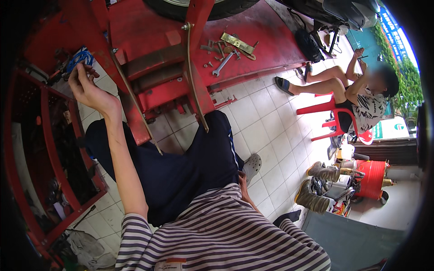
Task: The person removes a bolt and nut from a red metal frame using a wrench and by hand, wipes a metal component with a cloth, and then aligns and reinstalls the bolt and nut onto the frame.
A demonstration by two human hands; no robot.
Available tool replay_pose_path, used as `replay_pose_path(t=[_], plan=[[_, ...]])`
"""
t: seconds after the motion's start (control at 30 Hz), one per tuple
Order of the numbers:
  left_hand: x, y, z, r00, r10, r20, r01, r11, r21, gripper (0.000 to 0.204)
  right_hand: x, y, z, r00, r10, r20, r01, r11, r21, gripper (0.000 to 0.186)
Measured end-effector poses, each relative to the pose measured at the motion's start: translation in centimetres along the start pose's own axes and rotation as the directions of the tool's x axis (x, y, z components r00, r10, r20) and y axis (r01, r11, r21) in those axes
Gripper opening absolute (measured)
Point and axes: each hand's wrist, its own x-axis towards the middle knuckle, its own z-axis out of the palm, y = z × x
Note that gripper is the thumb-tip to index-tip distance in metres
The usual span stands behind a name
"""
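My left hand (88,90) is raised at the left, beside the red steel frame of a lift. Its fingers are loosely bent and apart, with nothing seen in them. Just behind the fingertips lies a coil of blue cable (81,59); I cannot tell whether they touch it. My right hand (243,183) hangs low beside my right thigh, near a grey clog (252,166), its fingers mostly hidden. On the red lift platform (266,38) ahead lie a combination wrench (223,65), a gold-coloured metal bracket (238,44) and several loose bolts (209,64).
A tyre (226,10) stands on the platform. Red shelving (47,117) is at my left. To the right, a person (368,101) sits on a red plastic chair (323,118). Boots (312,196) and a red drum (371,177) stand near the right wall.
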Motion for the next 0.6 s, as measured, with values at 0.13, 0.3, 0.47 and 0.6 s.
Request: replay_pose_path(t=[0.13, 0.3, 0.47, 0.6], plan=[[0.2, -0.5, -0.3, 1.0, -0.011, 0.021, 0.01, 1.0, 0.015, 0.016, 1.2, -0.7, 1.0, 0.998, -0.065, -0.013, 0.064, 0.993, -0.097, 0.036], [-0.2, -0.1, 0.2, 1.0, -0.009, 0.002, 0.009, 1.0, 0.0, 0.017, 3.5, -1.4, 2.3, 0.988, -0.152, -0.025, 0.14, 0.953, -0.269, 0.037], [-0.7, 0.0, 0.8, 1.0, -0.002, 0.012, 0.002, 1.0, 0.014, 0.017, 4.8, 0.1, 2.7, 0.943, -0.327, 0.055, 0.295, 0.754, -0.587, 0.041], [-0.7, 0.3, 0.8, 1.0, -0.017, 0.009, 0.017, 1.0, 0.01, 0.017, 6.4, 3.3, 3.7, 0.915, -0.395, 0.087, 0.338, 0.629, -0.699, 0.047]])
